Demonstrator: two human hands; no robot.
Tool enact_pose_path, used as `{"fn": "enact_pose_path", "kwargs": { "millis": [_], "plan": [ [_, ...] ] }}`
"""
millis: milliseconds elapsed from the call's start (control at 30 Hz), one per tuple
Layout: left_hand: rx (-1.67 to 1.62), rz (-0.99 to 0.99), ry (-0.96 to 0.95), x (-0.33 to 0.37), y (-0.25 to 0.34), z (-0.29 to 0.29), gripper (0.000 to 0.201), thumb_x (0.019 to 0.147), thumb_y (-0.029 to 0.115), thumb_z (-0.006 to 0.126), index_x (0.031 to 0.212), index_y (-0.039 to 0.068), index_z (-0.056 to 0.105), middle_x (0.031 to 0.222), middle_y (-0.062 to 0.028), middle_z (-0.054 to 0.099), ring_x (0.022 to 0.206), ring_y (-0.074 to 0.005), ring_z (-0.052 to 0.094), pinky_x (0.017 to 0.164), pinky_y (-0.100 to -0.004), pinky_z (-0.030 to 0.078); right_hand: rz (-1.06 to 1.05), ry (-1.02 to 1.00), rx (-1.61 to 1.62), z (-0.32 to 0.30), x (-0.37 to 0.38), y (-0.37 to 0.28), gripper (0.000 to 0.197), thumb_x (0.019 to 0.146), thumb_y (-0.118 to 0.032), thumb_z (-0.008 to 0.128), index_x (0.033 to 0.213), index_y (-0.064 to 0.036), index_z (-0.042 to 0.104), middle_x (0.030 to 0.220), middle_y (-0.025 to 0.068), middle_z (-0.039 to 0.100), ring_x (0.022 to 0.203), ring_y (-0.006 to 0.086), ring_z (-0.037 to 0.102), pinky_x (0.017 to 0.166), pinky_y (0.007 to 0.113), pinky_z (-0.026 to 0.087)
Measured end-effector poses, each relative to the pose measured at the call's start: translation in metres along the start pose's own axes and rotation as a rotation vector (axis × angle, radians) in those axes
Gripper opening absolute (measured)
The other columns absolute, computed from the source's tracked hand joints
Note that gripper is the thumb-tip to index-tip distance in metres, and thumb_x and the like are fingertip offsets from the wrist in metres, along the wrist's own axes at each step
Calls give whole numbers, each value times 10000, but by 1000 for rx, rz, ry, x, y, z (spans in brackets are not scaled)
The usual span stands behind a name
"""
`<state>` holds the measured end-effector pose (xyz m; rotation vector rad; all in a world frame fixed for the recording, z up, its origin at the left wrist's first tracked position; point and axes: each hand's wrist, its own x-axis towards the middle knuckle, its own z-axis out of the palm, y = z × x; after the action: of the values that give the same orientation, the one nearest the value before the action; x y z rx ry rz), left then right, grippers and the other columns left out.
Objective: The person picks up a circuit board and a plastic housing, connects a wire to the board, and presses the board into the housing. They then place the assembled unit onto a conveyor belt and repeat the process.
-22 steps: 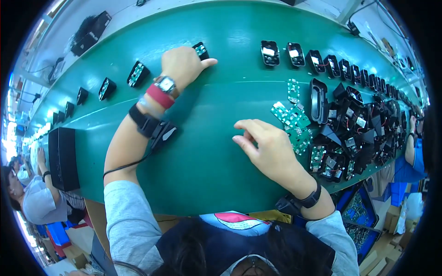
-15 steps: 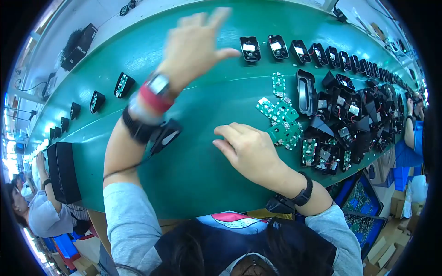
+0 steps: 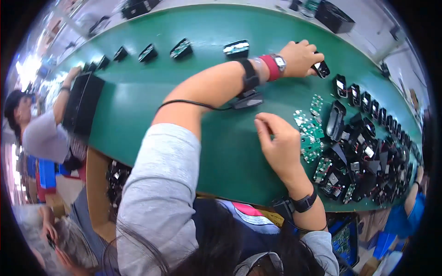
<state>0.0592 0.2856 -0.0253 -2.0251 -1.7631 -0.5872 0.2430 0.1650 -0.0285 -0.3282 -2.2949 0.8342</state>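
My left hand [image 3: 300, 59] reaches across the green table to the far side. Its fingers are closed on a small black plastic housing [image 3: 322, 69] with a pale part inside; the fingers cover part of it. Nearer to me, my right hand [image 3: 282, 143] hovers with fingers curled and thumb bent toward the index finger; nothing shows in it. Just right of that hand lies a loose heap of green circuit boards [image 3: 311, 134]. A longer black shell [image 3: 336, 120] rests beside the boards.
A row of open black housings [image 3: 340, 86] runs off to the right above a pile of black housings [image 3: 368, 152]. Housings with green boards [image 3: 181, 48] line the far left edge. A black box [image 3: 84, 103] stands at the left, near another person [image 3: 43, 133].
My left hand has swung right and closed on a housing at the row's near end. My right hand has turned, its fingers drawn closer together. The view has shifted too.
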Motion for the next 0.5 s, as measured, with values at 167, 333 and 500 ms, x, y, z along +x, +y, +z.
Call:
{"fn": "enact_pose_path", "kwargs": {
  "millis": [167,333,500],
  "plan": [
    [-40,-159,352,-129,-29,-168,293,755,315,740,925,93,655,872,-108,658,869,-313,631,736,-411,516,-21,-8,59,4,2,-9,96,865,-62,674,945,-9,680,784,94,675,647,129,619,626,247,488],
    [581,-720,399,-362,2,-318,258,767,258,751,924,79,650,874,-106,661,833,-309,621,724,-396,475,42,-86,93,-5,-1,-20,105,904,-79,646,976,-12,682,773,26,649,670,84,596,627,217,475],
    [696,-1459,195,-614,65,-324,310,756,297,769,875,71,594,856,-126,630,834,-340,598,751,-446,462,37,-171,109,3,-1,-15,130,930,-93,629,1013,-6,678,779,-2,618,676,58,567,622,188,455]
  ]
}}
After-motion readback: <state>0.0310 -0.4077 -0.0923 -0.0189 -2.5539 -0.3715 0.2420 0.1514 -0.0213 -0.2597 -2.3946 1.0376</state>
